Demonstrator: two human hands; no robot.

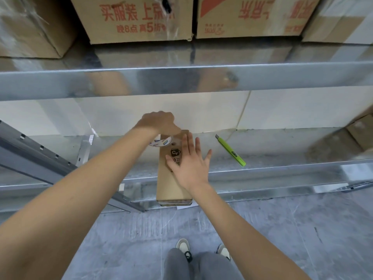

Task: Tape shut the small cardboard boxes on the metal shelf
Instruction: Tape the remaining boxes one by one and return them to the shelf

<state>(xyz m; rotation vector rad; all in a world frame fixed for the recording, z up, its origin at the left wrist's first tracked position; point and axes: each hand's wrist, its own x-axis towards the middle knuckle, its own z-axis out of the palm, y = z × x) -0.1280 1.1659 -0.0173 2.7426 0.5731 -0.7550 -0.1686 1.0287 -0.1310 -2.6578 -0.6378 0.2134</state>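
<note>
The left grip (159,123) clamps the tape roll (160,142); the right hand (188,163) lies flat, steadying the box (170,178), likely light and stiff.

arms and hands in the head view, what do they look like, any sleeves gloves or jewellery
Both forearms are bare from the bottom edge of the frame to the wrists, with no sleeve in view. The left hand and right hand wear no gloves, and no watch, bracelet or ring shows on the visible sides. The left hand's fingers are mostly hidden from this angle. Nothing is marked or written on either arm.
</note>
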